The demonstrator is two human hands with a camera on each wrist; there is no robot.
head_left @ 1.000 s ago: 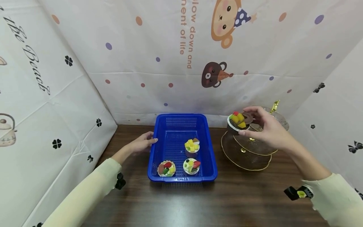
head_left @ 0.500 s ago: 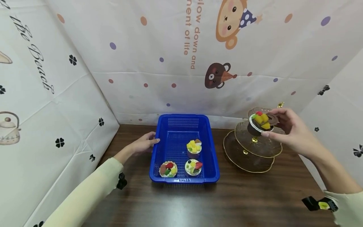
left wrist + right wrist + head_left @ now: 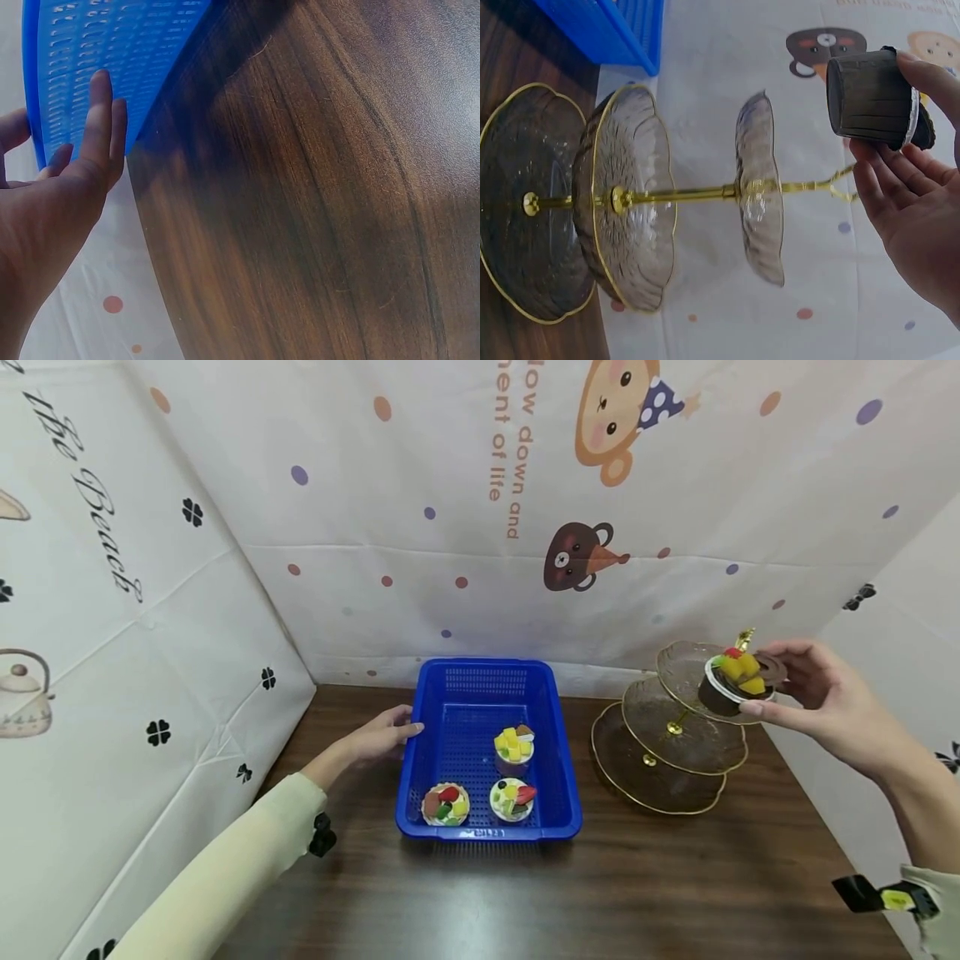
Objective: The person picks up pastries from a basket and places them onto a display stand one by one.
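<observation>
My right hand [image 3: 843, 706] pinches a cupcake [image 3: 738, 672] in a dark paper cup, topped with yellow cubes, a red piece and a chocolate ring. It holds it in the air by the top plate of a three-tier glass stand [image 3: 693, 747] with gold rims. In the right wrist view, the cupcake [image 3: 870, 97] is apart from the top plate [image 3: 757, 217]. My left hand [image 3: 378, 739] holds the left side of a blue basket [image 3: 558, 752], thumb over the rim and fingers against the outer wall [image 3: 131, 52].
Inside the basket are a cupcake with yellow cubes [image 3: 513, 747], a white-topped one with a strawberry piece [image 3: 512, 800], and a fruit tart [image 3: 446, 803]. The brown wooden table [image 3: 480, 893] meets printed cloth walls [image 3: 360, 610] at the back and sides.
The right hand has carried the cupcake rightward, from over the stand's left side to by its top plate. The left hand stays on the basket. The head view shifted slightly.
</observation>
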